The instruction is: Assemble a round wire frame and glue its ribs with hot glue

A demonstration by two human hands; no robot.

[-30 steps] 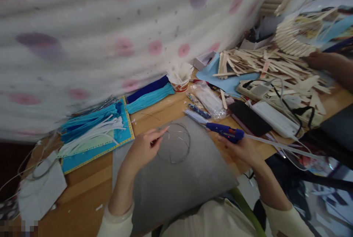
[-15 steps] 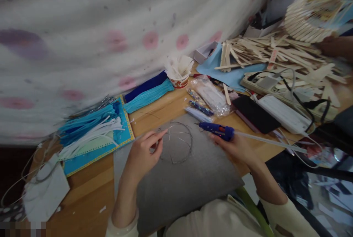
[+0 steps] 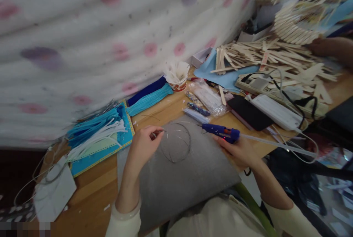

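A thin dark wire ring (image 3: 190, 144) with a few fine strands across it is over the grey mat (image 3: 190, 182). My left hand (image 3: 146, 143) is closed, thumb and forefinger pinched at the ring's upper left edge. In my right hand (image 3: 241, 150) is a blue hot glue gun (image 3: 220, 131), its tip pointing left toward the ring but apart from it. A long translucent glue stick (image 3: 278, 145) sticks out of the gun's back end.
Blue and white pipe cleaners (image 3: 96, 126) lie at left on a blue sheet. Behind the mat stand a paper cup (image 3: 178, 82) and glitter sticks (image 3: 198, 108). A black phone (image 3: 249, 112), power strip (image 3: 311, 106) and wooden sticks (image 3: 259, 55) lie right. Another person's hand (image 3: 328, 47) holds a stick fan.
My left fingers have drawn closer together at the ring's edge, having been more extended. The glue gun stays in my right hand, nearly still. The whole view has shifted slightly.
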